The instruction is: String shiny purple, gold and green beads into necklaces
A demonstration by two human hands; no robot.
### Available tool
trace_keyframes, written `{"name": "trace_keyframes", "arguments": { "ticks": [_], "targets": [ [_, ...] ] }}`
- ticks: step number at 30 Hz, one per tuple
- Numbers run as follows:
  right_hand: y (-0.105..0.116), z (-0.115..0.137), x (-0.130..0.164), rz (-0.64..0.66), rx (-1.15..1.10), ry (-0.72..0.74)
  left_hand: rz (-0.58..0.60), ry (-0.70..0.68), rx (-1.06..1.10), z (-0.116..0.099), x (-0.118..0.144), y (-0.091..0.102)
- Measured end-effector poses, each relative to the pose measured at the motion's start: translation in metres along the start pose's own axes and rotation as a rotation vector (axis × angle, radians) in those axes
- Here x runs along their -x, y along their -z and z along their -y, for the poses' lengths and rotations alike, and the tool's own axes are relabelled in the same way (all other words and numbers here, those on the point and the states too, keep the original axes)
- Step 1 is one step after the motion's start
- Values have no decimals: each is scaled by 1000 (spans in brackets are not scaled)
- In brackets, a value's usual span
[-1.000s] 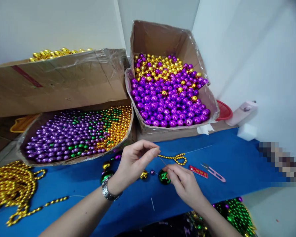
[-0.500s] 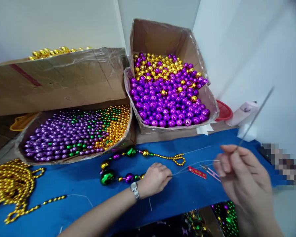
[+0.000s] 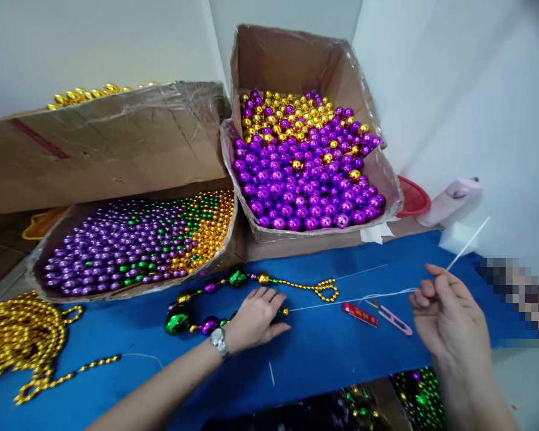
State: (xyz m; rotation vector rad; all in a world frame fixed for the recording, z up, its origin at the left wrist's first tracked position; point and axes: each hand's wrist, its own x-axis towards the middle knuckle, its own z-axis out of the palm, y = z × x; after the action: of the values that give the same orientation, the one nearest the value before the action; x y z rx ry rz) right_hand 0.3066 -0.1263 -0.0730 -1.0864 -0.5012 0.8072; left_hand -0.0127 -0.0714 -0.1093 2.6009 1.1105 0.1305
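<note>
The half-strung bead necklace (image 3: 215, 299) lies on the blue bench (image 3: 332, 347) at lower centre. The left hand (image 3: 256, 317) presses flat on its end, fingers spread and gripping nothing. The right hand (image 3: 449, 317), at right, pinches the long needle (image 3: 469, 242), drawing the white thread (image 3: 341, 301) taut. The step in hand looks like pulling slack through; another bead would probably come next. Snips (image 3: 393, 317) and a red packet (image 3: 360, 313) lie beneath the thread; bead boxes (image 3: 305, 161) stand behind.

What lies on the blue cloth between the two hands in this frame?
In the head view, between the left hand and right hand a taut white thread runs, above a small red strip and pink-handled snips lying on the blue cloth.
</note>
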Motion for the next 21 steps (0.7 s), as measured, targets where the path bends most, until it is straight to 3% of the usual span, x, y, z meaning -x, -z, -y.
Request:
{"name": "trace_keyframes", "arguments": {
  "ticks": [5,8,11,15,21],
  "targets": [
    [-17,2,14,95,114,28,-127,105,457,4,1,62],
    [-27,-2,24,148,214,29,-252,169,562,2,-4,100],
    [-34,-6,31,222,326,45,-347,150,596,-3,-14,130],
    [-35,-9,36,341,485,82,-407,67,576,-7,-36,158],
    [-31,-12,33,435,588,68,-457,13,489,7,-87,177]
  ]
}}
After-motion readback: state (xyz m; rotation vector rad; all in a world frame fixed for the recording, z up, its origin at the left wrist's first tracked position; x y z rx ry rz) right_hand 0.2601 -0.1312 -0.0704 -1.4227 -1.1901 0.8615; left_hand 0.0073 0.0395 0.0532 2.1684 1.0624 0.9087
